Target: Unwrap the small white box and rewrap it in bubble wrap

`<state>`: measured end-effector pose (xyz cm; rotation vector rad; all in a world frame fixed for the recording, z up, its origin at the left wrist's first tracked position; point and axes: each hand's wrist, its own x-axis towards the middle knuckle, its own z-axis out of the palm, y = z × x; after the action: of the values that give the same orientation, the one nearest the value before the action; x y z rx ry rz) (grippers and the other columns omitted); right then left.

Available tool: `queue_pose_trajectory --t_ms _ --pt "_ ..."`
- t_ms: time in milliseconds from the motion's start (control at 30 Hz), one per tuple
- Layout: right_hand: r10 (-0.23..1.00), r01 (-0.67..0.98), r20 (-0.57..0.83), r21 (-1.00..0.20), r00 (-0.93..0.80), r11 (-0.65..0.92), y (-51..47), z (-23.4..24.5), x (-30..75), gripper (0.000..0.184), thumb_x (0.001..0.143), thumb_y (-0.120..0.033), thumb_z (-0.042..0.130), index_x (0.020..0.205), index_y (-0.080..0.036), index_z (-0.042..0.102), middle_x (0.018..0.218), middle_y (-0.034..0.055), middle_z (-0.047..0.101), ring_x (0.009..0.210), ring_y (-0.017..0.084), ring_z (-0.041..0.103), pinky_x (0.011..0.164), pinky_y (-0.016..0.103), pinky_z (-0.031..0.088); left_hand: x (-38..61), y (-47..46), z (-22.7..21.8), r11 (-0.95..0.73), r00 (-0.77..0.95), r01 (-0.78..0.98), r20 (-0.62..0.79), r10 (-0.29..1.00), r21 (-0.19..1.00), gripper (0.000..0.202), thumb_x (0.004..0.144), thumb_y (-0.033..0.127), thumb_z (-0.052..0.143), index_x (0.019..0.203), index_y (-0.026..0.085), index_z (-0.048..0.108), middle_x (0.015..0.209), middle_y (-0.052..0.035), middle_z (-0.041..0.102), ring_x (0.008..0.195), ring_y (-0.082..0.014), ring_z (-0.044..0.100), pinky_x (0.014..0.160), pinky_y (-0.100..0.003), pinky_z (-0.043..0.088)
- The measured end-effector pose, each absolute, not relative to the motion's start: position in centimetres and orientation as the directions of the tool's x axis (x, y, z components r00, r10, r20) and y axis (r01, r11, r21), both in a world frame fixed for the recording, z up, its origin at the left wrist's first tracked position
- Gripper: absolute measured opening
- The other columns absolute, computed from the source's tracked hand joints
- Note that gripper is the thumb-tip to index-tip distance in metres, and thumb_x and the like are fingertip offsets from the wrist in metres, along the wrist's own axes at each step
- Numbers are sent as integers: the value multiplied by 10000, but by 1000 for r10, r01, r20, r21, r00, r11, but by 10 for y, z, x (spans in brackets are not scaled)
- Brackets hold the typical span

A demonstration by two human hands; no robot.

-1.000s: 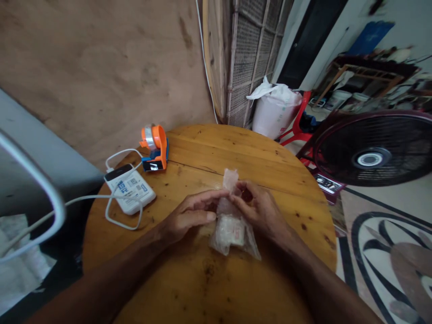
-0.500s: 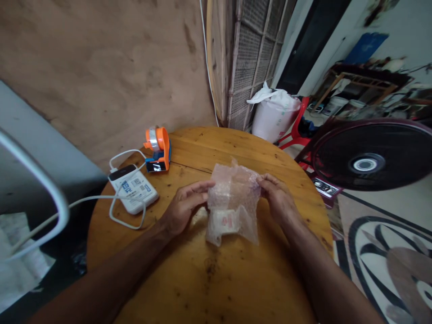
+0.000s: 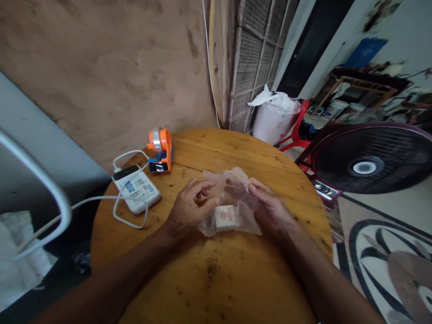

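Observation:
A clear sheet of bubble wrap [image 3: 236, 189] lies in front of me on the round wooden table. On its near part rests a small pale box [image 3: 227, 217] with red print. My right hand [image 3: 270, 203] pinches the wrap's right upper edge between thumb and fingers. At the left side, my left hand [image 3: 192, 206] has its fingers curled and its thumb apart from them, with nothing visible between them. The thumb tip is close to the box and wrap; whether it touches them I cannot tell.
An orange and blue tape dispenser [image 3: 161, 150] stands at the table's far left. Near it lies a white power bank [image 3: 137, 191] with a looped white cable. Beyond the wooden table [image 3: 209, 288], a dark fan [image 3: 367, 157] is on the right, and a white sack [image 3: 275, 117] stands behind.
My left hand has shifted inward, its fingers now curled away from the wrap's left edge. The wrap's far part has been pulled up and crumpled, leaving the box showing more clearly.

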<state>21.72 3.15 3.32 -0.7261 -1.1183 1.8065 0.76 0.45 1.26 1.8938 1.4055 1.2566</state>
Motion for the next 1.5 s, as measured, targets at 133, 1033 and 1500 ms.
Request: queue_pose_trajectory --t_ms 133,1033,1500 --pt "867 -297 -63 -925 -494 -236 30 28 217 189 814 -403 628 796 -231 553 843 22 655 792 203 632 762 348 465 11 3 13 -322 87 461 319 944 827 474 743 331 695 1164 161 561 964 -52 593 809 -160 563 721 -285 482" --pt "997 -316 -63 -948 40 -47 58 12 228 196 673 -303 722 652 -199 557 619 -42 526 557 106 462 549 239 368 -6 30 -3 11 -232 -319 -90 968 948 222 694 334 705 821 178 610 700 40 562 591 -86 505 565 -193 393" --pt "996 -58 -7 -998 91 -2 68 12 238 180 660 -328 696 706 -197 581 606 -50 516 514 98 419 511 237 319 -5 -2 32 -467 158 510 455 876 722 191 818 263 565 983 200 639 982 -65 653 933 -207 593 849 -333 454"
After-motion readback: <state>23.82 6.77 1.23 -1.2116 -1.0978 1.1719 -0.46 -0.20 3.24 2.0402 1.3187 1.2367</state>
